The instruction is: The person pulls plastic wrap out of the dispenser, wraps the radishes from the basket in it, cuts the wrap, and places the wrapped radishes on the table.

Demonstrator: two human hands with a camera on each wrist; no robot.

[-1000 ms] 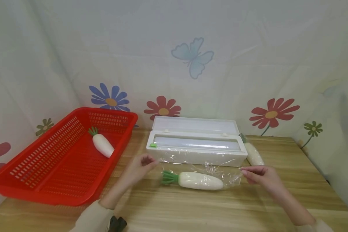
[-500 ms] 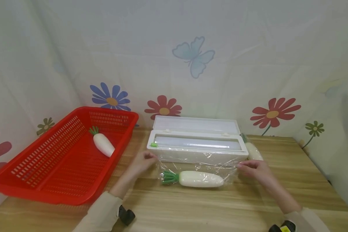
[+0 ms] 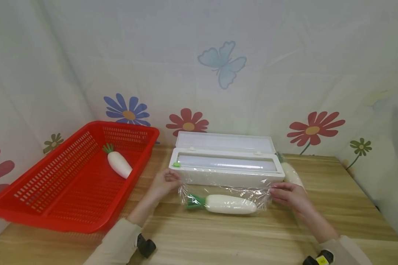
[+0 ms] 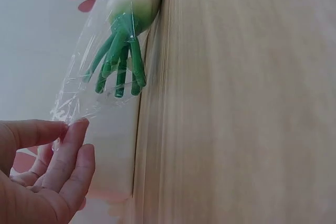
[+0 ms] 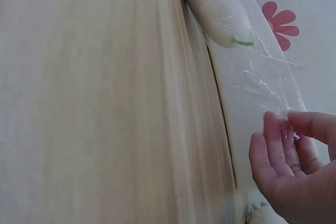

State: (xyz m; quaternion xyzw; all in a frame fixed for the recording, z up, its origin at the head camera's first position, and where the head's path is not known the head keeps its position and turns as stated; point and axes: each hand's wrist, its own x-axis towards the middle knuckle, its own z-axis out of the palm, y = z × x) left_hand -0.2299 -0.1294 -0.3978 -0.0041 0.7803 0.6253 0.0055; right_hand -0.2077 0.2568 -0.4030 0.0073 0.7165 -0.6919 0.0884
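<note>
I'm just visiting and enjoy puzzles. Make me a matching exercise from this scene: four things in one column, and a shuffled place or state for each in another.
Things:
1. Basket
2. Long box
3. Clear film
4. Small green piece

Places and states:
A. Stands with its lid up and a roll inside
B. Sits at the left end of a rectangular opening
C. Pinched by the left hand and the right hand
D. Is red and has one white radish in it

Right pairs: 1-D, 2-A, 3-C, 4-B
</note>
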